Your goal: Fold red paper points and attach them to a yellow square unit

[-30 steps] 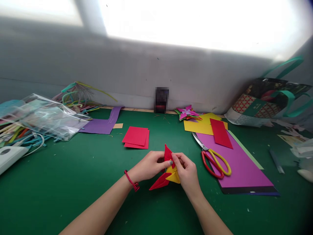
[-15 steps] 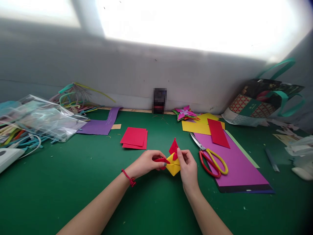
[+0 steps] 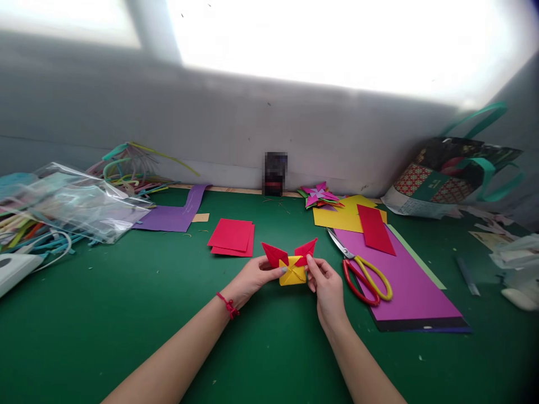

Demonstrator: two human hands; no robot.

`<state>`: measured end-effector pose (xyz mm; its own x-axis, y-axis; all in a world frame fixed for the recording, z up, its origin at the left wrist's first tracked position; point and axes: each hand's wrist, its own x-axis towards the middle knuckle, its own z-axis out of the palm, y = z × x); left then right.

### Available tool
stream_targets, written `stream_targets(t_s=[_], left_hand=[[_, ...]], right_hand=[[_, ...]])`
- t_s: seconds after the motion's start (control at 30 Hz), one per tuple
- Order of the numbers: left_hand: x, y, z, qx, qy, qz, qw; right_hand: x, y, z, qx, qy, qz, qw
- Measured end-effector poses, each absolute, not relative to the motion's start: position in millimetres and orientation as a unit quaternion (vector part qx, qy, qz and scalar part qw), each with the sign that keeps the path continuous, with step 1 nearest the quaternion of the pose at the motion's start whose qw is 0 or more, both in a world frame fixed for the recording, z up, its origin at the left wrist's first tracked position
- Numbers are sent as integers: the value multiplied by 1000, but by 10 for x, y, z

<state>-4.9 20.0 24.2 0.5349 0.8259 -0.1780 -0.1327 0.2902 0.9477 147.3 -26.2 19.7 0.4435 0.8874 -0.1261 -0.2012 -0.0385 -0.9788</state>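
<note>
Between my two hands is a folded paper piece [image 3: 292,275], a yellow square with creases meeting near its middle. Two pointed red paper flaps rise from its upper corners, the left flap [image 3: 274,254] leaning left and the right flap [image 3: 306,250] leaning right. My left hand [image 3: 254,279] pinches the piece at its left side, thumb on the yellow front. At the right corner my right hand [image 3: 327,285] grips it by thumb and fingers, close to the base of the red flap. The fingers behind the paper are partly hidden.
Red paper squares [image 3: 231,235] lie beyond my left hand. Scissors [image 3: 362,272] rest on purple sheets [image 3: 416,292] to the right, near a red strip [image 3: 376,229] and folded paper stars [image 3: 320,194]. Plastic sleeves [image 3: 92,202] are at left, a patterned bag [image 3: 438,179] at far right.
The folded piece has turned from a corner-down diamond to a level square, both red flaps now pointing up and outward. My hands have shifted slightly with it.
</note>
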Motion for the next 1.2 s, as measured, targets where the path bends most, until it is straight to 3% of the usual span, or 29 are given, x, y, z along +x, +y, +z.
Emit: stream_targets(t_s=[0.4, 0.63, 0.87, 1.2], left_hand=[[-2, 142, 132, 485, 378, 375, 693], [29, 121, 88, 511, 379, 376, 673], [15, 124, 109, 497, 373, 375, 688], [32, 130, 108, 429, 388, 422, 698]], right_hand=[[1466, -269, 195, -593, -408, 406, 564], [1259, -344, 92, -631, -319, 340, 620], [1224, -363, 81, -611, -309, 361, 633], [1293, -308, 180, -583, -403, 429, 560]])
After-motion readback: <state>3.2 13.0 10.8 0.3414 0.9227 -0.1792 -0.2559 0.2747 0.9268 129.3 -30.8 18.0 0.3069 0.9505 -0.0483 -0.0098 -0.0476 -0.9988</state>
